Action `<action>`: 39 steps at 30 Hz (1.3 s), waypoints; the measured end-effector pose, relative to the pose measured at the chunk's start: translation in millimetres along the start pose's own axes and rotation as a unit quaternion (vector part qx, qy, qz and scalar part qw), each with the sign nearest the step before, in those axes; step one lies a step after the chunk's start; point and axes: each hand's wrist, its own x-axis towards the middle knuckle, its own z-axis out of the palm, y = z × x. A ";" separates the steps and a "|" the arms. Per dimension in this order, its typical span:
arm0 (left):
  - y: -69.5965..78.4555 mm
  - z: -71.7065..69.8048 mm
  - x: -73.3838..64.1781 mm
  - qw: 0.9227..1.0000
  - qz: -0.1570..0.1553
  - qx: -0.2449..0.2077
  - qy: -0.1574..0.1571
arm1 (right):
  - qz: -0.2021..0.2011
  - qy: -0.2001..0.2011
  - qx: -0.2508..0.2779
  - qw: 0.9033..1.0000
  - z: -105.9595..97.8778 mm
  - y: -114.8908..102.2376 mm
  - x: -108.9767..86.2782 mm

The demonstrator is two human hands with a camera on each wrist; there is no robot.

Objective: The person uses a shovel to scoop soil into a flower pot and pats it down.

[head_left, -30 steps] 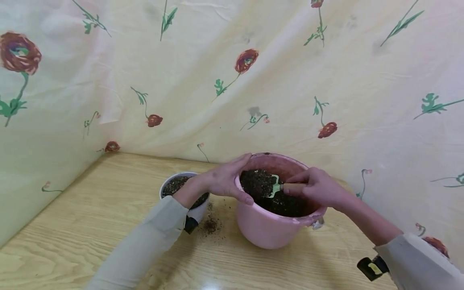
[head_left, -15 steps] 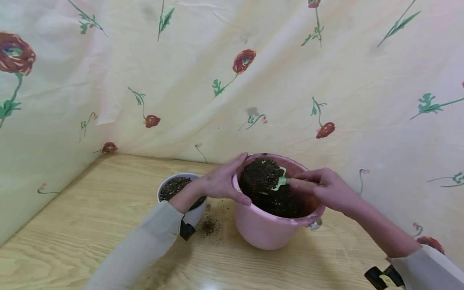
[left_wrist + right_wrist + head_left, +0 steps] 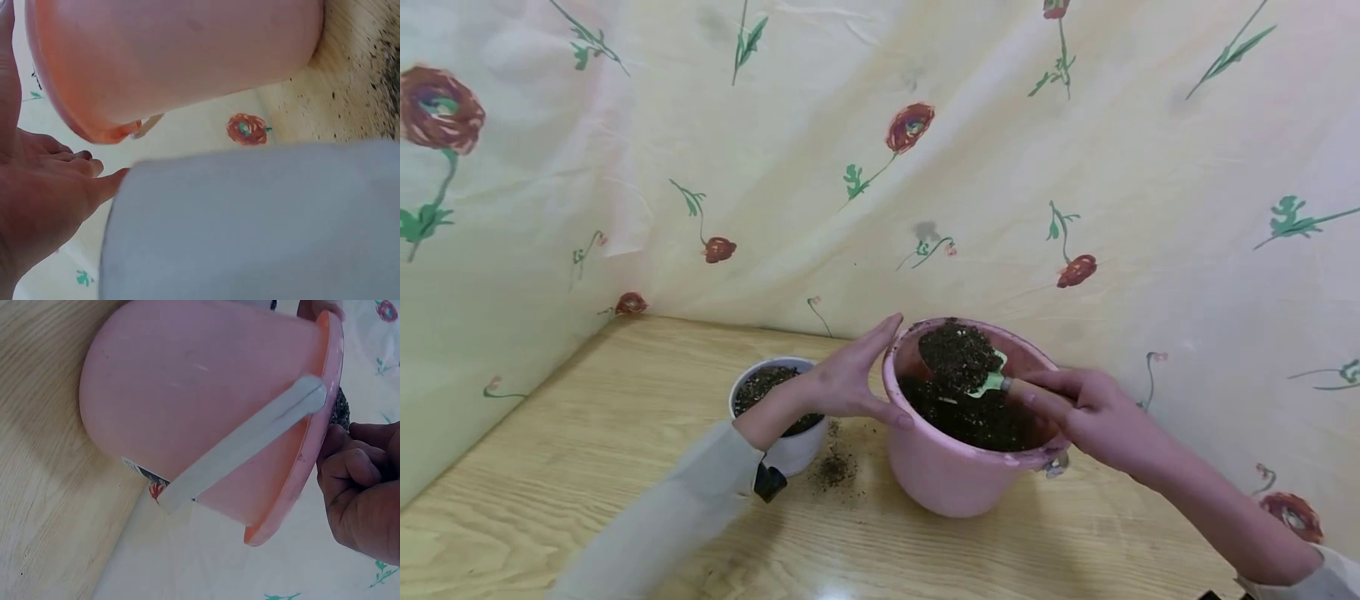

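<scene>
A small trowel (image 3: 995,384) with a green blade and wooden handle is in my right hand (image 3: 1093,414), whose fingers curl round the handle. Its blade carries a heap of dark soil (image 3: 958,354) at the mouth of a pink bucket (image 3: 947,479). More soil lies inside the bucket. My left hand (image 3: 846,385) is spread at the bucket's left rim, thumb and fingers apart; the left wrist view shows its palm beside the bucket (image 3: 187,56). Under the left forearm stands a white pot (image 3: 796,454) holding soil, partly hidden by the wrist.
Spilled soil (image 3: 835,471) dots the wooden table (image 3: 625,450) between pot and bucket. A flowered cloth (image 3: 790,208) hangs behind and at the sides. The bucket's pale carrying handle (image 3: 250,444) hangs down on its right side.
My right hand has raised the trowel, heaped with soil, out of the bucket's soil and slightly right. My left hand has drawn a little left, loosening from the rim.
</scene>
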 end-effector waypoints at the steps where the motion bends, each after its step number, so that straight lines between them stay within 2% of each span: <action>1: -0.5 -0.7 -1.5 1.000 -0.002 0.002 0.000 | -0.001 0.005 -0.006 1.000 1.1 -1.0 -1.1; 7: -5.1 -5.1 -9.7 1.000 -0.009 0.014 0.003 | -0.015 0.019 -0.018 1.000 3.8 -6.0 -4.6; 14: -11.3 -9.1 -23.7 1.000 -0.002 0.023 0.006 | -0.038 0.018 -0.023 0.999 2.0 -13.6 -5.4; 20: -8.5 -16.6 -38.6 0.999 -0.008 0.045 0.004 | -0.064 0.023 -0.030 0.997 -0.2 -17.1 -9.2; 26: -6.9 -25.9 -50.3 0.999 -0.003 0.039 0.004 | -0.086 0.026 -0.037 0.995 -2.8 -15.5 -10.9; 39: -20.1 -32.8 -65.2 0.999 -0.006 0.046 0.023 | -0.067 0.014 -0.057 0.996 -0.2 -25.3 6.1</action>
